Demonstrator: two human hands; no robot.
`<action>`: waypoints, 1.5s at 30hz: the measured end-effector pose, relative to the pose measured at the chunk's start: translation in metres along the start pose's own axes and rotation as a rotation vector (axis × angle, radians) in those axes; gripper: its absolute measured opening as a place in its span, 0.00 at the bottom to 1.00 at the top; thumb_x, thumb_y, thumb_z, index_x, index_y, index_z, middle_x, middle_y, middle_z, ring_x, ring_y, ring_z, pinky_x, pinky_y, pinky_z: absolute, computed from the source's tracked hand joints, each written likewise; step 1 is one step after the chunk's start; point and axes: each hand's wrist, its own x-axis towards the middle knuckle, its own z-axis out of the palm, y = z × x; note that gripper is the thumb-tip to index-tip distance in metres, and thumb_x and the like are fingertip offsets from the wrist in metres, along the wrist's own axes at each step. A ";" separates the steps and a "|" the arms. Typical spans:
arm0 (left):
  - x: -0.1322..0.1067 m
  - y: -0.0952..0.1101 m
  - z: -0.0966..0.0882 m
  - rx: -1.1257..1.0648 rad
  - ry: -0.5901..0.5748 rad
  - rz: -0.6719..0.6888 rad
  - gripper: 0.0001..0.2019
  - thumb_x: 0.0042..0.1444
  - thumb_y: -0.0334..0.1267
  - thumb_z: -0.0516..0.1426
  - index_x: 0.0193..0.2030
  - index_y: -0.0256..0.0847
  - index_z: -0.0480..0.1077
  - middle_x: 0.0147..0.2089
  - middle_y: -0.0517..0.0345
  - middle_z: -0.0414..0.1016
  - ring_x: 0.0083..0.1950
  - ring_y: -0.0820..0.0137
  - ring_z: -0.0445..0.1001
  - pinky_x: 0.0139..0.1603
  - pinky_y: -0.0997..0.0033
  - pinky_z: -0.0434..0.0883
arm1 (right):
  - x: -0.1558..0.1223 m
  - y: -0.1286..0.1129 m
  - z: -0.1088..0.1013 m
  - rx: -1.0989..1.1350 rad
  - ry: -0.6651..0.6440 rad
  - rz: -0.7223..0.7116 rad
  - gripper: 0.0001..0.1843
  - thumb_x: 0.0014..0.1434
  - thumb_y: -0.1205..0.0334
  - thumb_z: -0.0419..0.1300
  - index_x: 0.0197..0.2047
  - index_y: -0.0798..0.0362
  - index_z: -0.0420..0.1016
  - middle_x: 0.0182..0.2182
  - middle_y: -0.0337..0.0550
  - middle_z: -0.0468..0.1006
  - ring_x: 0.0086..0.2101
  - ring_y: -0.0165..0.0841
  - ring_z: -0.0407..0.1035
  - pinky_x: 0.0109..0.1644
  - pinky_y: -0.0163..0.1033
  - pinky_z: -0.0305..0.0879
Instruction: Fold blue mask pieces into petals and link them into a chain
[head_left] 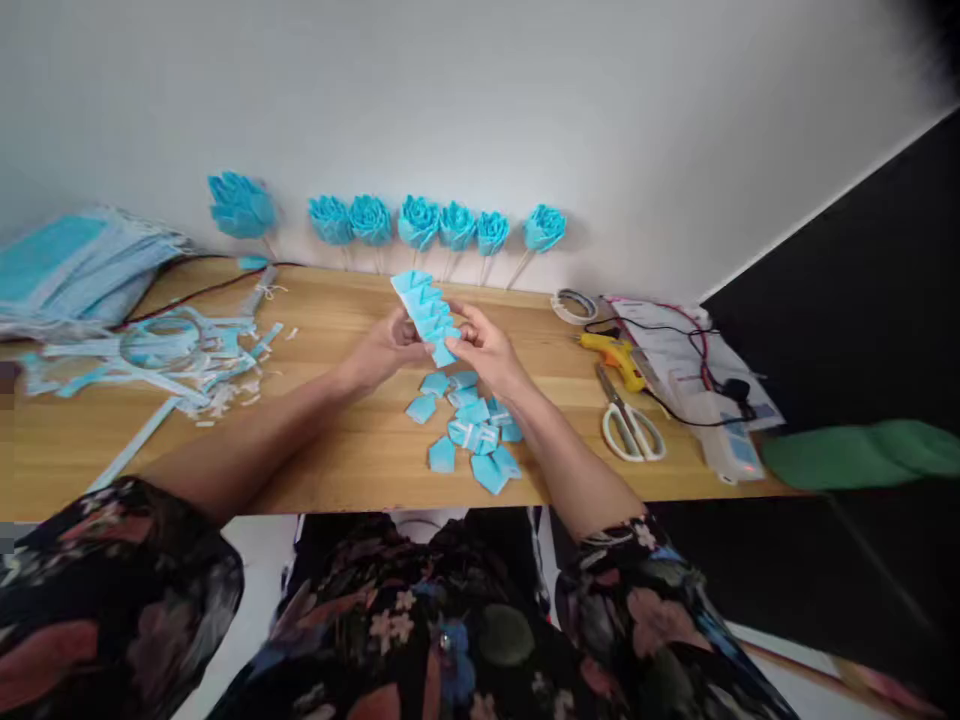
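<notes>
The wooden table (337, 470) bears blue folded pieces (469, 425), scissors (630, 425), a glue gun (615, 352) and mask scraps (165, 350).

We hold folded strip (429, 310) between our left hand (386, 350) and right hand (487, 348), above table (337, 470). Below hands, nearer us: loose folded pieces (469, 425) scattered on table. Behind hands: row of flowers on sticks (418, 222) against wall (675, 150). Left of hands: pile of cut scraps (165, 350); farther left, stack of masks (67, 265). Right of hands: tape roll (574, 305) at back, glue gun (615, 352) before it, scissors (630, 425) nearest us.
</notes>
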 end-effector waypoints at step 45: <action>-0.007 0.007 0.004 0.182 0.284 -0.151 0.12 0.44 0.43 0.64 0.26 0.38 0.68 0.23 0.63 0.68 0.25 0.76 0.64 0.30 0.73 0.60 | -0.003 -0.004 -0.003 0.020 0.056 0.160 0.19 0.50 0.44 0.67 0.34 0.52 0.78 0.32 0.40 0.81 0.37 0.33 0.73 0.50 0.41 0.68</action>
